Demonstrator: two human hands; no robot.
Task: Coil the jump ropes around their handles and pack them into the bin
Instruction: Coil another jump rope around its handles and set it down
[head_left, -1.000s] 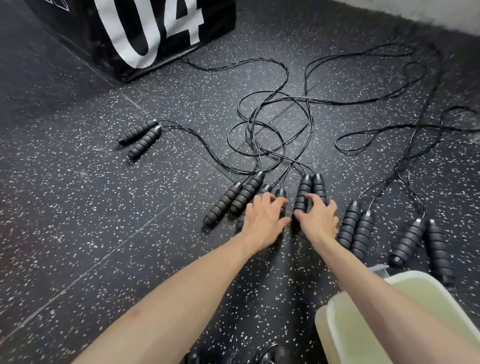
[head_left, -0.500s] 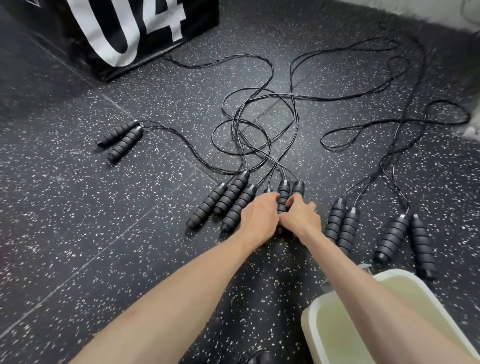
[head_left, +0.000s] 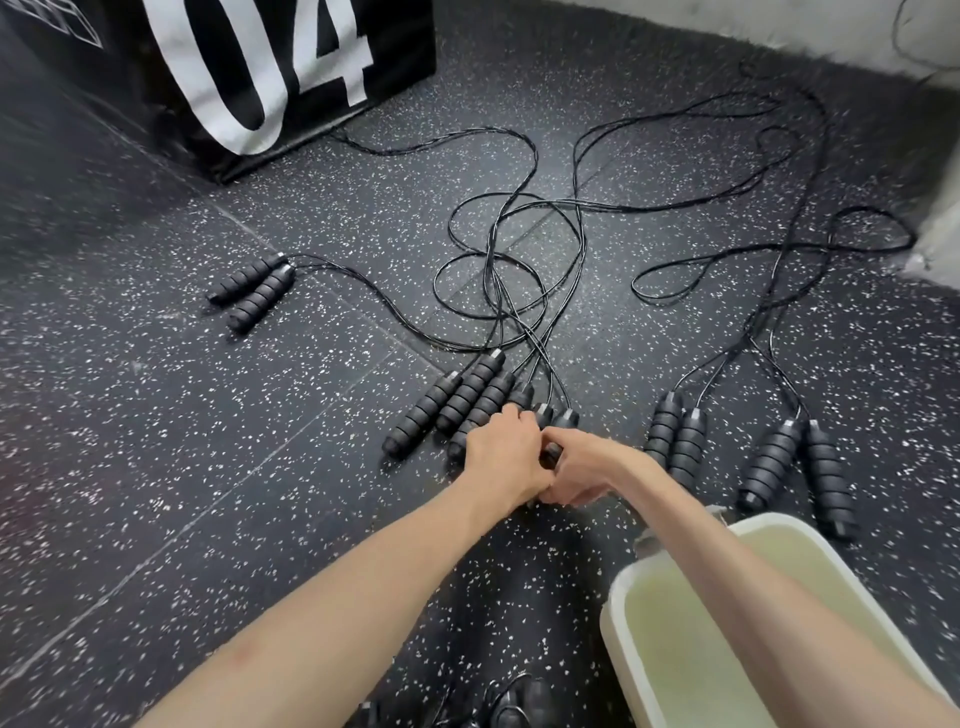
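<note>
Speckled black rubber floor: ribbed-handled jump ropes tangled, cream bin, black "04" box.

twelve handles, one bin, one box

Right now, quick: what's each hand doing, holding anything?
Left hand: fingers curled round a jump rope handle on the floor.
Right hand: curled round the pair of handles beside it.
</note>
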